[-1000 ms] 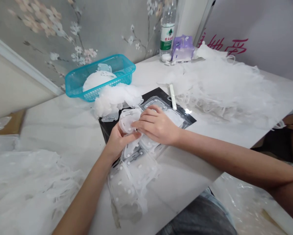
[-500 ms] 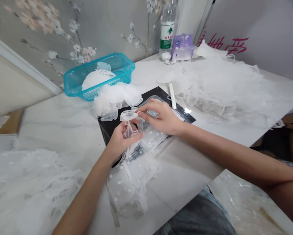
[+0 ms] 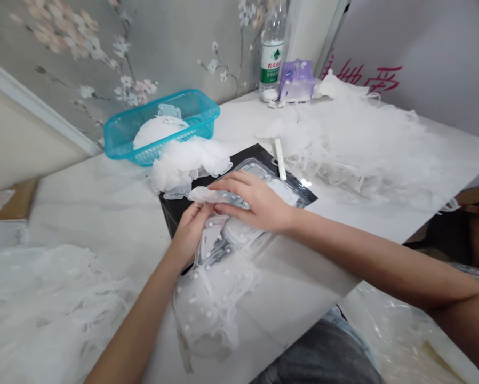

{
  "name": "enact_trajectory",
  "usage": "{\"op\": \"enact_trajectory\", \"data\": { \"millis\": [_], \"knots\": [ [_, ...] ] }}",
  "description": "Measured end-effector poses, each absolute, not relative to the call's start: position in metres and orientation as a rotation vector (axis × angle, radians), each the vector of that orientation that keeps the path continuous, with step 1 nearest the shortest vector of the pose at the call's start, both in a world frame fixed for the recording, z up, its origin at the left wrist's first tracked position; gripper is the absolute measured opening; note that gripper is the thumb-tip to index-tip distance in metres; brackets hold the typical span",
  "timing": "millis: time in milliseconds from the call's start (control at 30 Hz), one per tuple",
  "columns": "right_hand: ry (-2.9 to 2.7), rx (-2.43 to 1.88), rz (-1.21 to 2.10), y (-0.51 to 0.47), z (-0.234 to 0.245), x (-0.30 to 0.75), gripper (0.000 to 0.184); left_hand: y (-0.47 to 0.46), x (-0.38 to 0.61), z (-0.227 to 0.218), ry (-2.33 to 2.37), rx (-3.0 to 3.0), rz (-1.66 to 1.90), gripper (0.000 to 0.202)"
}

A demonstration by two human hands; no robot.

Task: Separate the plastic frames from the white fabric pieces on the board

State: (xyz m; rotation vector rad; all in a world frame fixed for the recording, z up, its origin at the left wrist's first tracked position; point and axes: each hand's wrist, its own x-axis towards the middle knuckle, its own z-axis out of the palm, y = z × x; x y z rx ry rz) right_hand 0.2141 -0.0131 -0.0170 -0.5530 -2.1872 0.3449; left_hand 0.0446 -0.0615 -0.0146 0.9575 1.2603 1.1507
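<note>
My left hand (image 3: pixel 190 232) and my right hand (image 3: pixel 252 201) meet over a black mat (image 3: pixel 174 213) in the middle of the white table (image 3: pixel 103 197). Together they pinch a thin white mesh-and-plastic piece (image 3: pixel 206 195), held flat just above the mat. The left fingers grip it from below and the right fingers lie along its top. Under the hands lies a heap of clear plastic frames with white studs (image 3: pixel 213 282), reaching toward the table's front edge.
A teal basket (image 3: pixel 199 109) holding white rounded pieces stands at the back left, a white mesh wad (image 3: pixel 187 157) before it. A water bottle (image 3: pixel 272 50) and a purple tissue pack (image 3: pixel 296 80) stand at the back. White netting piles lie right (image 3: pixel 363 144) and lower left (image 3: pixel 43 309).
The white piece went from upright and stretched between the hands to lying flat. My right hand slid left over it, and my left hand moved up underneath.
</note>
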Motion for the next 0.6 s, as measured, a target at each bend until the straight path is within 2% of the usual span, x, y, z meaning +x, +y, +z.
{"op": "enact_trajectory", "data": {
  "millis": [233, 433, 600],
  "knots": [
    [-2.238, -0.694, 0.156, -0.013, -0.017, 0.216, 0.027, -0.063, 0.044, -0.014, 1.249, 1.043, 1.090, 0.043],
    [-2.191, -0.842, 0.195, -0.016, -0.011, 0.216, 0.022, -0.063, 0.047, -0.008, 1.245, 0.895, 1.142, 0.041],
    [-1.920, -0.906, 0.324, -0.008, -0.006, 0.222, 0.015, -0.063, 0.047, -0.008, 1.243, 0.907, 1.077, 0.039]
  ]
}}
